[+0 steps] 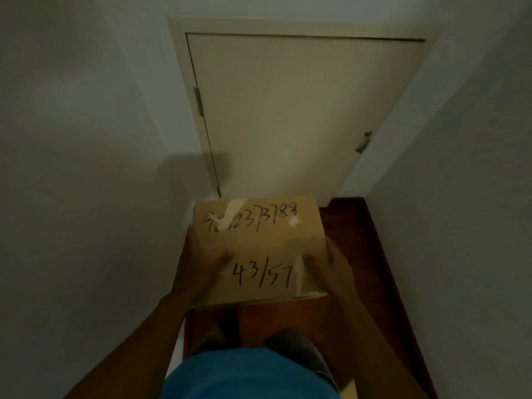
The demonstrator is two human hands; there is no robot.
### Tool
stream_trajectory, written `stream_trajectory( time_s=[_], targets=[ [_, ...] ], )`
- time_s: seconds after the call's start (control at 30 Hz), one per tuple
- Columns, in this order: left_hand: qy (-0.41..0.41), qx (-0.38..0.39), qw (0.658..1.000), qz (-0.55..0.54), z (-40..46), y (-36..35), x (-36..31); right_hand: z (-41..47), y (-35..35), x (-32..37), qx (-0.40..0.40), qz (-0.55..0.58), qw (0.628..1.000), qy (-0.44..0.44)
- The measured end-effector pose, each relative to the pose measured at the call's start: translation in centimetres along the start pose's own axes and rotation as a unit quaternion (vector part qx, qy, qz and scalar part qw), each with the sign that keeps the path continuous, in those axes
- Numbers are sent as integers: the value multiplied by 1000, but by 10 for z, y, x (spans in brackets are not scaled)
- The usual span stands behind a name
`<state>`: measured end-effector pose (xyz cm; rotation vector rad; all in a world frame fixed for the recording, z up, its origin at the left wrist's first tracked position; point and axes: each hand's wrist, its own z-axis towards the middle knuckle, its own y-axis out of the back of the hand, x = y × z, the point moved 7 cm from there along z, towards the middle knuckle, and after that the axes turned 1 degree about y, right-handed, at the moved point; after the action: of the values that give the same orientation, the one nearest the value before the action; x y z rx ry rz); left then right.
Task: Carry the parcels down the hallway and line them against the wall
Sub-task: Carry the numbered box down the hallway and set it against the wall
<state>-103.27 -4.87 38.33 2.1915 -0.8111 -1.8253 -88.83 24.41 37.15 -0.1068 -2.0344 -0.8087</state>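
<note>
floor (359, 254): dark red wood | on it: person's feet (290, 341)

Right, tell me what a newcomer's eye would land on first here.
First, the cardboard parcel at centre, with handwritten numbers on top, gripped by the left hand and right hand at its sides. Beyond it, a closed pale door ends the narrow hallway, above a reddish wooden floor.

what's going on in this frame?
A person is carrying one cardboard parcel, left hand and right hand gripping opposite sides. The top has handwritten numbers, including "43/57". They stand in a dim, narrow hallway on a reddish wood floor, facing a closed door at its end. The parcel is held up, not yet set down; no other parcels show.
</note>
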Motion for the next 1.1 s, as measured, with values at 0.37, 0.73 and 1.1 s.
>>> stream_trajectory(
  time_s=[0.37, 0.73, 1.1],
  targets=[
    [124, -166, 974, -88, 85, -20, 13, 203, -44, 77, 175, -89, 979, 54],
    [270, -428, 852, -135, 26, -79, 27, 291, -117, 167, 395, -249, 868, 168],
    [326, -468, 796, -202, 54, -136, 107, 337, -212, 138, 474, -335, 793, 183]
  ],
)
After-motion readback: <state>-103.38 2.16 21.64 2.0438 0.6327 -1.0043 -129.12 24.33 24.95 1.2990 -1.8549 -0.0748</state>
